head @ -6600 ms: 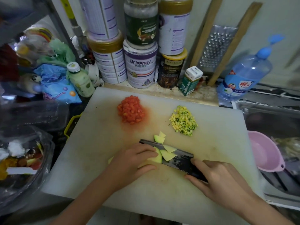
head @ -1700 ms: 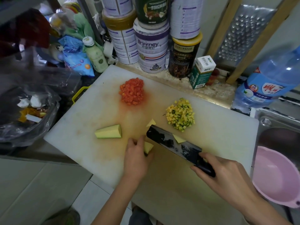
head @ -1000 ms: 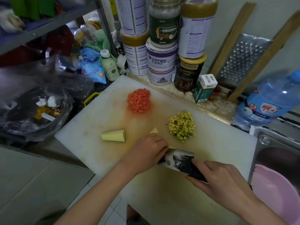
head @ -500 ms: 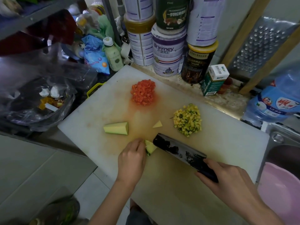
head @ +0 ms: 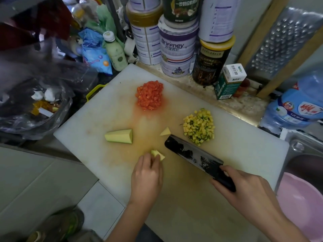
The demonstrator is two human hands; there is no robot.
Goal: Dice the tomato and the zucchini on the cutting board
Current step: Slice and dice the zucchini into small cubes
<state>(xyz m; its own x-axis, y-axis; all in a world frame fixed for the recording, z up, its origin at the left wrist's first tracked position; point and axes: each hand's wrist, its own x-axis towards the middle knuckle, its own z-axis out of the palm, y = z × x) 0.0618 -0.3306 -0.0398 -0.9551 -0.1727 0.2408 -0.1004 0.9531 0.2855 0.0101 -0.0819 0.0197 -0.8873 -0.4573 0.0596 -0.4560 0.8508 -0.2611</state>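
White cutting board (head: 244,151) sits on the counter (head: 244,106), stained orange-ish through the middle. The tomato is fully diced, in a neat red pile (head: 149,95) toward the far side of the board with a bit of juice around it. Right of that and a little nearer there's a heap of diced zucchini (head: 199,127), yellow and green cubes.

Not all the zucchini is cut though. A big wedge (head: 119,136) lies on its own on the left part of the board, well apart from both piles. A small triangular offcut (head: 165,132) sits just beside the tip of the cleaver (head: 192,155).

The left hand (head: 146,179) is near the front edge of the board, and its fingers (head: 153,160) are curled and pinching a small zucchini chunk (head: 158,154) against the board. The right hand (head: 244,191) has its fingers (head: 225,169) wrapped around the cleaver's dark handle. The blade angles away toward the zucchini heap, with a gap between it and the chunk. Can't tell whether the edge is on the board or just above it.

Behind the board are stacked tins, one reading Briffney (head: 176,48), a small green box (head: 229,82), and a metal grater (head: 283,42) leaning on the wall. A big water bottle (head: 297,105) is on the right, with a pink basin (head: 302,206) below it. A plastic bag of scraps (head: 35,105) is on the left.
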